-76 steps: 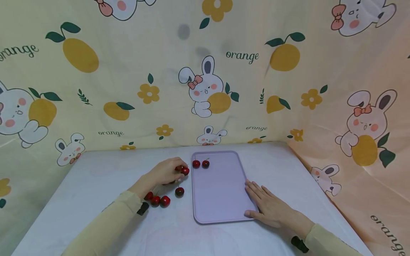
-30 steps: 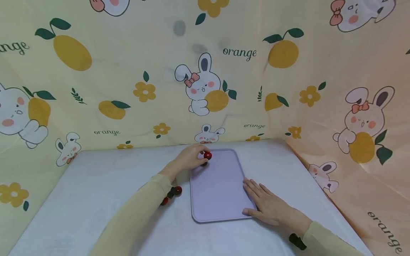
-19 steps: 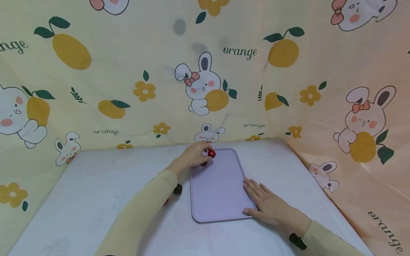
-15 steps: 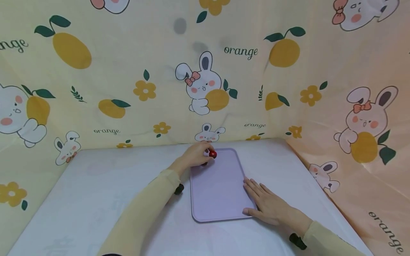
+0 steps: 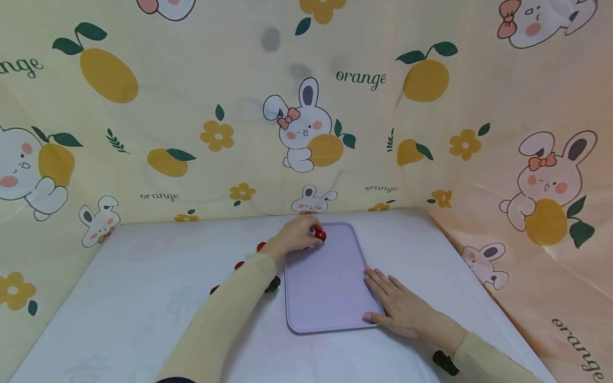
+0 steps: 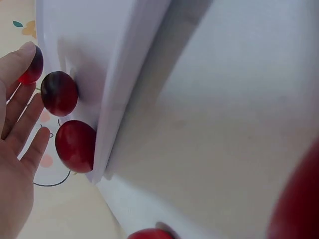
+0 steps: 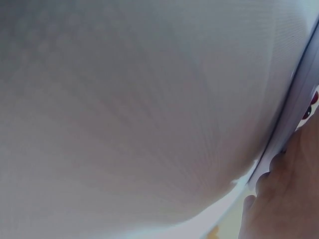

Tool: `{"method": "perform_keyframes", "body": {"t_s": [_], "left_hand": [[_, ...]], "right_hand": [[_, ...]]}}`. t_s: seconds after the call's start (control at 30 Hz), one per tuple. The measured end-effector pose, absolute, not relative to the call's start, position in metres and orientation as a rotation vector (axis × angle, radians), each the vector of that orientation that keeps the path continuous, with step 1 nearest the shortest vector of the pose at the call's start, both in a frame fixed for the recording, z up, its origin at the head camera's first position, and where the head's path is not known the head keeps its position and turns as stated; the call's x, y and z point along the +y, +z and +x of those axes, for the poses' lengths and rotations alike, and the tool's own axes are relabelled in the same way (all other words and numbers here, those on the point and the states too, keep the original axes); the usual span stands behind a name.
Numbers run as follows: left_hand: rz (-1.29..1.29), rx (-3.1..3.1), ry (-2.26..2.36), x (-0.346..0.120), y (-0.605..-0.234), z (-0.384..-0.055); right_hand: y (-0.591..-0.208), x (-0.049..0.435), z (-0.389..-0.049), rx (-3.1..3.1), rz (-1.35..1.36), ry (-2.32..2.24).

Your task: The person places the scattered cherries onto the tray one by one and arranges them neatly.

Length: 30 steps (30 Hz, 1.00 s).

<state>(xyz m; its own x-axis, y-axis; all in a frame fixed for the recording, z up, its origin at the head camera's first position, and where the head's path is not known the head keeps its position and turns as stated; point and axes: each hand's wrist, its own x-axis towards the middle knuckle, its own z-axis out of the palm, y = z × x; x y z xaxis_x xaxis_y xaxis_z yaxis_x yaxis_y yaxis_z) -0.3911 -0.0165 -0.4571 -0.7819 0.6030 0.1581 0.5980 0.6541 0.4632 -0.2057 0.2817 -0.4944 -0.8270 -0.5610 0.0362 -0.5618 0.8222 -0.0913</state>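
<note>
My left hand (image 5: 299, 234) pinches a dark red cherry (image 5: 320, 235) at the far end of the lilac tray (image 5: 330, 287). The left wrist view shows the held cherry (image 6: 33, 67) between thumb and fingers. Beside it, two more cherries sit in the tray, one dark (image 6: 59, 93) and one brighter red (image 6: 76, 146); the hand hides them from the head view. My right hand (image 5: 404, 308) lies with straight fingers on the tray's right edge, thumb near the front corner. In the right wrist view, the right hand (image 7: 286, 199) rests against the tray's rim.
Left of the tray, several cherries lie on the white-covered table (image 5: 143, 298), partly hidden by my left sleeve (image 5: 220, 314); one cherry (image 5: 261, 246) shows past the wrist. A printed curtain (image 5: 191, 106) hangs behind the table. Black devices sit at both wrists.
My left hand gripped a cherry left of the tray, then carried it right over the tray's far corner and slightly further right. The right hand stays on the edge.
</note>
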Motion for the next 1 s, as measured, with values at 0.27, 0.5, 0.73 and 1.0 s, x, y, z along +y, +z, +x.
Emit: {"method": "perform_keyframes", "body": {"t_s": [0.27, 0.5, 0.73, 1.0], "left_hand": [[1.002, 2.858, 0.743, -0.0137, -0.4638, -0.393], [1.001, 2.852, 0.71, -0.0127, -0.4627, -0.3944], [0.986, 2.828, 0.685, -0.0129, -0.4648, -0.3956], [0.977, 2.812, 0.705, -0.0126, -0.4665, -0.3955]], "right_hand": [[-0.4932, 0.28, -0.2056, -3.011, 0.922, 0.161], [-0.4918, 0.2791, -0.2058, -2.989, 0.92, 0.16], [-0.4917, 0.2799, -0.2045, -2.934, 0.951, 0.195], [-0.4913, 0.2809, -0.2052, -3.001, 0.922, 0.159]]}}
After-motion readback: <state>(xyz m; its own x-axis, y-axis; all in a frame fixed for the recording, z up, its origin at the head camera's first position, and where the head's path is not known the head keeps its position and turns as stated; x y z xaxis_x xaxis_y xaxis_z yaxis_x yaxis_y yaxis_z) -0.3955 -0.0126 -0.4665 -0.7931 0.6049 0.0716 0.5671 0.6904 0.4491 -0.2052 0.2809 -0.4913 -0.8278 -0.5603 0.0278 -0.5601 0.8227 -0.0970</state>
